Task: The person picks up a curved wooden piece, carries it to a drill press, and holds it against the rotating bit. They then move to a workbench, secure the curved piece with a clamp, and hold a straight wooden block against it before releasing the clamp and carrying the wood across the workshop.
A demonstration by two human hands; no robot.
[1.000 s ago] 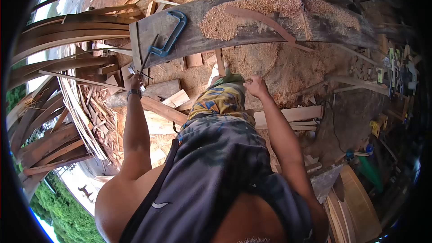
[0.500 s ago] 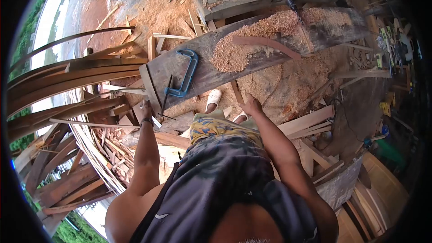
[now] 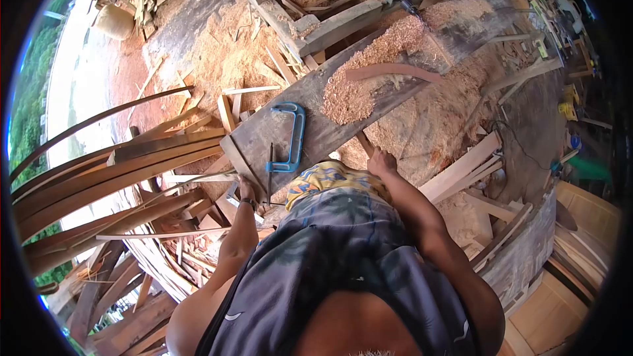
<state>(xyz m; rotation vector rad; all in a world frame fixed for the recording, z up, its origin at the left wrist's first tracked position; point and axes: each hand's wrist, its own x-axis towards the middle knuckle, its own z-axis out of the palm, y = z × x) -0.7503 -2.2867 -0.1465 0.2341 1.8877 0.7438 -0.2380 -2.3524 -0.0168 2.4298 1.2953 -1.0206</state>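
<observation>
My right hand (image 3: 382, 161) is closed around a short brown strip of wood (image 3: 364, 142), whose far end reaches the near edge of the plank bench (image 3: 310, 133). My left hand (image 3: 246, 191) is at the bench's left end, close to its corner; its fingers are too small to make out. Between my hands, a blue G-clamp (image 3: 297, 138) lies on the bench top near that end. Farther along the bench, a curved reddish-brown piece of wood (image 3: 389, 72) rests on a heap of wood shavings (image 3: 349, 95).
Long curved timbers (image 3: 125, 178) jut out at the left. Boards (image 3: 465, 165) lean on the right, and a wooden frame (image 3: 343, 23) stands behind the bench. Shavings and offcuts (image 3: 231, 46) cover the floor. A cable (image 3: 521, 148) trails at the right.
My view has shifted and turned, so the bench looks more slanted. My body is closer to the bench and my feet are hidden. My right hand keeps hold of the wood strip.
</observation>
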